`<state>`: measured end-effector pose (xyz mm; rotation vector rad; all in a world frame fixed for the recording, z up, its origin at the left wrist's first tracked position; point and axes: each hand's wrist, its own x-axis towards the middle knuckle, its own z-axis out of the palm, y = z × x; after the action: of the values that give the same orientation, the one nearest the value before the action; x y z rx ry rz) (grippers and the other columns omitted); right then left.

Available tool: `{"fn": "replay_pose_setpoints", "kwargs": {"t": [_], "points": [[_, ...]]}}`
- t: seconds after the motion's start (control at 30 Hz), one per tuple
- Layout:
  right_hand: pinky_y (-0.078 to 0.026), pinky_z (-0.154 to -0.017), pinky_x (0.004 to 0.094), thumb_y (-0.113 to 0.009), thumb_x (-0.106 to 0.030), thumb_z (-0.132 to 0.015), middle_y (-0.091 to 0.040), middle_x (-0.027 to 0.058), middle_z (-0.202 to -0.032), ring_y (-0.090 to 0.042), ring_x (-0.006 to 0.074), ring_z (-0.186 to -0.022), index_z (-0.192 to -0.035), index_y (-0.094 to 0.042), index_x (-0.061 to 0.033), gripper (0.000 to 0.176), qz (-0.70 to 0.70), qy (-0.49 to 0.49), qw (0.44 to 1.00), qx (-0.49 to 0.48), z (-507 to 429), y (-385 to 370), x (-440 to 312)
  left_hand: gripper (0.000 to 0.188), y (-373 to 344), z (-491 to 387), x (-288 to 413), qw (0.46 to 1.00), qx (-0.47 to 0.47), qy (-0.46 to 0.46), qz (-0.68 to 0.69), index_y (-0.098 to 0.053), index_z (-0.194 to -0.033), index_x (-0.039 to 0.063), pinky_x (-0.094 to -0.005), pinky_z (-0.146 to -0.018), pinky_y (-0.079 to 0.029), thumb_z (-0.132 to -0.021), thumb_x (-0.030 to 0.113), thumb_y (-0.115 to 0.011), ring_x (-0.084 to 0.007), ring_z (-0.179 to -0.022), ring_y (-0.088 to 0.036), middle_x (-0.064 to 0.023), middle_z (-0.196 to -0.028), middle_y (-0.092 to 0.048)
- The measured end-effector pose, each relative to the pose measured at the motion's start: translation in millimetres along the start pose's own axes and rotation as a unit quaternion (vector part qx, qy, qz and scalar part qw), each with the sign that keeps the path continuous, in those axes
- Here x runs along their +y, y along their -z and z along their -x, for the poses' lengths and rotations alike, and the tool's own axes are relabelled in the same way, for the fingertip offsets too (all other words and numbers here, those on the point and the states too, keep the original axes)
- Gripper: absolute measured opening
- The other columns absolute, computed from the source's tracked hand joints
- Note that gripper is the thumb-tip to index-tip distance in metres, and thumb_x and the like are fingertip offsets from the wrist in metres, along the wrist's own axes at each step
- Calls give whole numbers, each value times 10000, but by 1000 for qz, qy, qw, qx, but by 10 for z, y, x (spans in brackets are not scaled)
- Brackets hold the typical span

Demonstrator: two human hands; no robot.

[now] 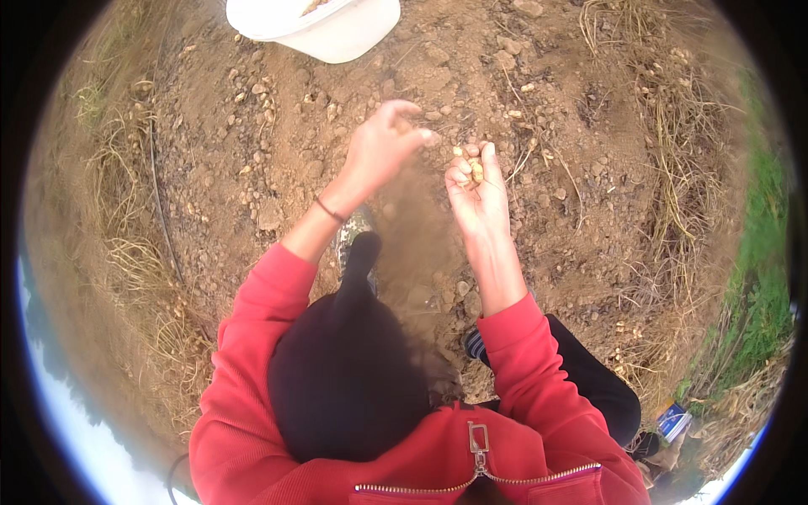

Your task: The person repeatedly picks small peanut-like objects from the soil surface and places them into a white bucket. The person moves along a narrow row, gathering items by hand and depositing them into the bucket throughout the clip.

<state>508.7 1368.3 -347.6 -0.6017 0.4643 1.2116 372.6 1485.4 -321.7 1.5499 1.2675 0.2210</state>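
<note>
My right hand [481,197] is turned palm up, its fingers curled around a few peanuts in the shell [476,170]. To its left, my left hand [383,144] hangs over the bare soil with thumb and fingers apart. It is slightly blurred, and nothing shows between the fingertips. Loose peanut pods [514,114] lie scattered among clods and dry stems beyond the right hand. At the far edge of view stands a white plastic tub [341,39], partly cut off. Only a little brownish content shows inside it.
Dried, pulled plants [675,164] lie in a row on the right, with more dry plants [129,252] on the left. A thin dark hose or cable [158,196] runs along the left side. Green growth [760,252] borders the right. A blue box [673,420] lies at lower right.
</note>
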Motion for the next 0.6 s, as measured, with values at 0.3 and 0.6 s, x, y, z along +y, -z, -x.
{"fn": "replay_pose_setpoints", "kwargs": {"t": [0.3, 0.6], "points": [[-509, -593, 272, -609, -338, -996, -566, 26, -774, -561, 141, -677, -966, -578, -115, 227, 171, 23, 980, 100, -179, 47, -81, 194, -415, 288, 117, 954, -138, -266, 3, -686, -1052, 137, -355, -703, -533, -890, 234, -643, -210, -727, -661, -100, -803, -639], [-419, -545, 294, -562, -298, -1023, -459, 20, -716, -457, 140, -619, -946, -528, -84, 231, 148, -53, 978, 140, -209, 230, -72, 172, -185, 418, 100, 925, -339, 0, 174, -651, -955, 116, -281, -525, -475, -965, 277, -592, -127, -618, -614, -31, -758, -640]]}}
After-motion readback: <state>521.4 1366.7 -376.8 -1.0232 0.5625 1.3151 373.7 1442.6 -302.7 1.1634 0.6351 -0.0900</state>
